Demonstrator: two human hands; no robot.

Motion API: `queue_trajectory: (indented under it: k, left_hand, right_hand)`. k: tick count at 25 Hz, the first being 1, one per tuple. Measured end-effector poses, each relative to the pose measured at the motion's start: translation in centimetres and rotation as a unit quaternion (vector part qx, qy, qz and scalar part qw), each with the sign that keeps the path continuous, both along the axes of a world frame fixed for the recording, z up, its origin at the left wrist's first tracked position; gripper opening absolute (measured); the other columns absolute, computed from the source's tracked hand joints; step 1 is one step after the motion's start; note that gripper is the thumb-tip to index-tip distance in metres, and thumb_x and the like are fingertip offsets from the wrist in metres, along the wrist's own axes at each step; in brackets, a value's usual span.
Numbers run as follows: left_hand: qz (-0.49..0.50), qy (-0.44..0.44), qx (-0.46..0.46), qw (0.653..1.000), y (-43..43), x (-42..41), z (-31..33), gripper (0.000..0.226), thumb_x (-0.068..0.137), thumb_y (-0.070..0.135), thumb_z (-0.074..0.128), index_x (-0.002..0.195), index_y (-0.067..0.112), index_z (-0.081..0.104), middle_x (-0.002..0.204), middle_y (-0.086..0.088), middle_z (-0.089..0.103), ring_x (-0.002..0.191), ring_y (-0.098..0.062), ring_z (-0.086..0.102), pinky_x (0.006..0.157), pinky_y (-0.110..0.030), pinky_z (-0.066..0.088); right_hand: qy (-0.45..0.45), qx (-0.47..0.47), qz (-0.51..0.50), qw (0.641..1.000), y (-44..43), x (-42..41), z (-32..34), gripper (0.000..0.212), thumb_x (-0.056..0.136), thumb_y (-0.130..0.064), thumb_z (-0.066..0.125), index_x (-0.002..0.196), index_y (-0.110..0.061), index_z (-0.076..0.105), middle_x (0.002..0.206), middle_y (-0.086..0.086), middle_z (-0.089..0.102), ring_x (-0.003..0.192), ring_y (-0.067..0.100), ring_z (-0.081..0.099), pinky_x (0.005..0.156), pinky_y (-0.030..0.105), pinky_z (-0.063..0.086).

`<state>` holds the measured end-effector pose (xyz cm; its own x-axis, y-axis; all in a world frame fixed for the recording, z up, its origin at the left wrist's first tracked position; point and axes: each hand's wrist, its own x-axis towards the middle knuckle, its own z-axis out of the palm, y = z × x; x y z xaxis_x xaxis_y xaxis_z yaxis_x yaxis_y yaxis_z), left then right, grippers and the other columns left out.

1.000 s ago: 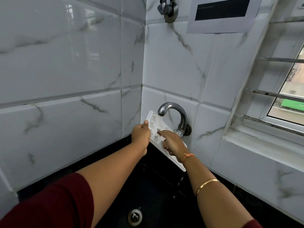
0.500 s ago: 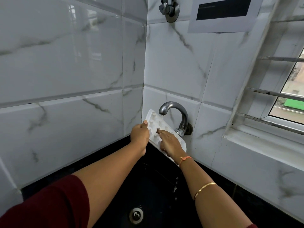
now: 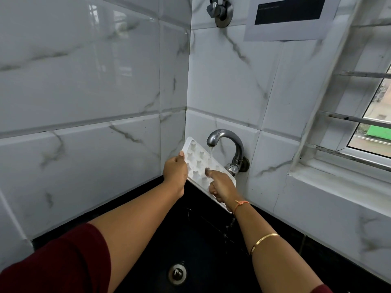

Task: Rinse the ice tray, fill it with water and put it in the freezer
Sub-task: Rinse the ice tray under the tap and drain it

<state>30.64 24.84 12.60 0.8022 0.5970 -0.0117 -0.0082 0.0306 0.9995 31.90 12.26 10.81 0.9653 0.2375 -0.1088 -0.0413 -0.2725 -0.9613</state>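
Note:
A white ice tray [image 3: 197, 160] with star-shaped cups is held tilted under the curved steel tap [image 3: 227, 142], above the black sink [image 3: 196, 246]. A thin stream of water falls from the spout onto the tray. My left hand [image 3: 175, 171] grips the tray's left edge. My right hand [image 3: 221, 187] lies on the tray's lower part with the index finger pressed into a cup and the other fingers curled at its near edge. Water drips off the tray's lower end into the sink.
The sink drain [image 3: 177, 272] sits at the bottom middle. White marble tiles close in on the left and back. A second valve [image 3: 220, 9] is high on the wall beside a paper notice [image 3: 289, 15]. A barred window [image 3: 364, 115] and ledge stand at the right.
Water now runs from the tap onto the tray. My right hand has shifted slightly along the tray, and the tray sits a little higher under the spout.

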Motion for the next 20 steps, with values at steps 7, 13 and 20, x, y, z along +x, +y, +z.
queue_trajectory:
  k: [7, 13, 20]
  left_hand:
    - [0.005, -0.007, -0.019, 1.0, -0.01, 0.14, -0.06, 0.037, 0.098, 0.034, 0.038, 0.074, 0.008, 0.05, 0.076, -0.008, 0.051, 0.075, -0.022, 0.049, 0.064, -0.029, 0.039]
    - [0.002, -0.004, -0.043, 0.999, -0.06, 0.08, -0.18, 0.037, 0.098, 0.034, 0.038, 0.075, 0.009, 0.052, 0.079, -0.008, 0.056, 0.082, -0.023, 0.053, 0.076, -0.032, 0.042]
    - [0.012, -0.017, -0.054, 0.998, -0.01, -0.51, 0.32, 0.034, 0.098, 0.033, 0.037, 0.084, 0.008, 0.055, 0.078, -0.004, 0.057, 0.088, -0.025, 0.055, 0.082, -0.033, 0.044]
  right_hand:
    - [-0.09, -0.051, -0.03, 0.994, -0.15, 0.01, 0.22, 0.041, 0.096, -0.03, 0.04, 0.107, 0.004, 0.06, 0.069, 0.009, 0.056, 0.055, 0.012, 0.043, 0.059, 0.023, 0.034]
    - [-0.106, -0.07, -0.037, 0.991, -0.31, -0.02, 0.15, 0.044, 0.095, -0.031, 0.04, 0.108, 0.007, 0.059, 0.064, 0.002, 0.045, 0.061, 0.015, 0.041, 0.065, 0.026, 0.034]
    - [-0.098, -0.062, -0.022, 0.993, -0.06, -0.16, 0.29, 0.036, 0.096, -0.029, 0.038, 0.106, -0.008, 0.065, 0.071, -0.006, 0.051, 0.06, 0.006, 0.044, 0.069, 0.023, 0.037]
